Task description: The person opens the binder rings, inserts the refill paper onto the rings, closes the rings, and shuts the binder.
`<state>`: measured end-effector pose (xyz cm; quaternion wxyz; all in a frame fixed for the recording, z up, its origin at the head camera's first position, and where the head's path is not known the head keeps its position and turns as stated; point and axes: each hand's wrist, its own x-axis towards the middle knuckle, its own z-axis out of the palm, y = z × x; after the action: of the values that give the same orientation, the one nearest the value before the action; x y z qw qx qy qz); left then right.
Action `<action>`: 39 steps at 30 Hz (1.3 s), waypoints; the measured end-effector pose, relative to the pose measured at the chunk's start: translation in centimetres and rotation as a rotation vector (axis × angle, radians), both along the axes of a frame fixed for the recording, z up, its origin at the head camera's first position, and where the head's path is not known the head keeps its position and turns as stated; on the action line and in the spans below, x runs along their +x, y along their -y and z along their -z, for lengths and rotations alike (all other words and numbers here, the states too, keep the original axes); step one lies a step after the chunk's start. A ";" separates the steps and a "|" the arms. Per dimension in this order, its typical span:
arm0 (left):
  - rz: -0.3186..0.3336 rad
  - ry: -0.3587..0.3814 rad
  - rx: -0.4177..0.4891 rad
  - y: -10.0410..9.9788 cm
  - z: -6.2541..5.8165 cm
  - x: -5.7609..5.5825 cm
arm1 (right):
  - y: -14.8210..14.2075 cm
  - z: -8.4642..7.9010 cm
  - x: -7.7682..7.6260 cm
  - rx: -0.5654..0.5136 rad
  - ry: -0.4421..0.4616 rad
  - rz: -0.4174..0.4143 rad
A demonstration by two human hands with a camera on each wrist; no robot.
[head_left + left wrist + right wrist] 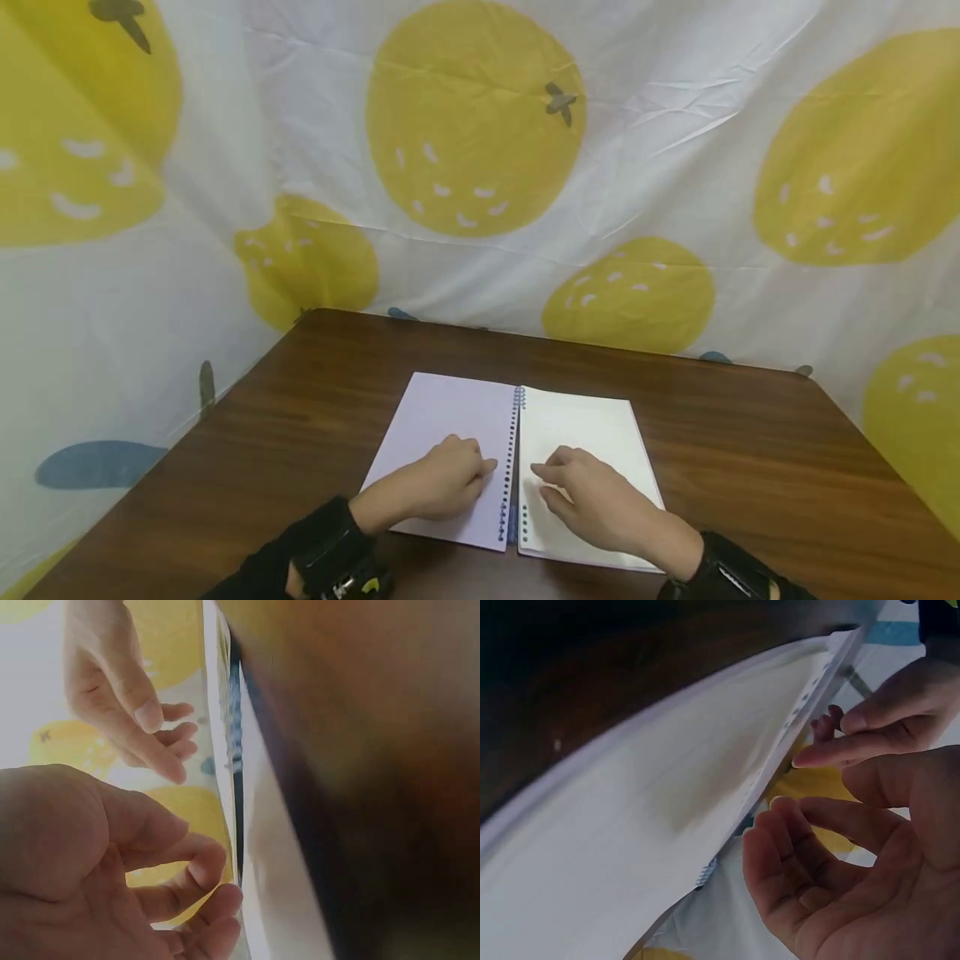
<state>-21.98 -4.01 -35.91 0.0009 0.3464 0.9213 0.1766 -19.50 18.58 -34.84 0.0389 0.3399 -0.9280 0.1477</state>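
A ring-bound notebook lies opened flat on the table. Its lavender cover (457, 408) is on the left and a stack of white pages (585, 417) on the right. Blue binding rings (520, 397) show at the top and bottom of the spine; along the middle I see holes and a narrow dark gap. My left hand (447, 477) is over the lavender side, fingers loosely bent near the punched edge. Over the white pages is my right hand (600, 500), its fingers loosely bent towards the spine. Neither hand holds anything in the wrist views; whether fingertips touch paper I cannot tell.
The notebook lies on a dark brown wooden table (750, 450). A white cloth with yellow fruit prints (652, 125) hangs behind the table and along its left side. Black bands with devices (337, 550) are on both wrists.
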 end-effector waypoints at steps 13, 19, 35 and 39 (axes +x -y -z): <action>0.062 0.073 -0.015 0.0 0.4 2.3 | 0.0 0.8 2.1 -0.010 0.175 -0.072; 0.077 0.046 -0.033 -0.1 0.5 2.6 | 0.0 1.0 2.3 0.014 0.160 -0.069; 0.110 -0.011 -0.058 -0.5 0.6 3.2 | 0.2 1.4 2.8 0.043 0.111 -0.094; 0.120 -0.035 -0.058 -0.7 0.5 3.4 | 0.5 1.4 2.8 0.062 0.097 -0.088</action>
<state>-18.61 -3.35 -36.36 0.0056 0.4040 0.9034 0.1435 -16.72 18.09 -36.21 -0.0231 0.3737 -0.9171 0.1367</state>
